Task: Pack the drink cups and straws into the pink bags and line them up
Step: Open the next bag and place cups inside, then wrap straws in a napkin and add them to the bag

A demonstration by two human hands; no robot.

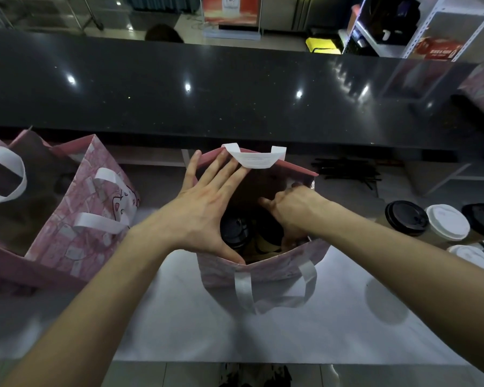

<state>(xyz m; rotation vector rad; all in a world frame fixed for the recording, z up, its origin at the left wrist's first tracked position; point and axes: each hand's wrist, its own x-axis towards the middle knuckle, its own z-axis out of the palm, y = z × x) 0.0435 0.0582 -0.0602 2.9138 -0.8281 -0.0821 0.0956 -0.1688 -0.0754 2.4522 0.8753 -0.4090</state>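
Item: pink bag (263, 272), centre of the desk (179, 325), mouth open, being loaded. Our left hand (204, 210) lies flat-fingered across the rim, spreading it; nothing grasped. Our right hand (294, 216) reaches inside, its grip curled on a drink cup (268, 236) beside a black-lidded cup (235, 230) already seated. Step, we judge: packing cups (straws not yet in). Next calls for setting this cup upright, then fetching from the loose cups (430, 222) or black straws (347, 171) at right. Other pink bags (76, 219) stand left.
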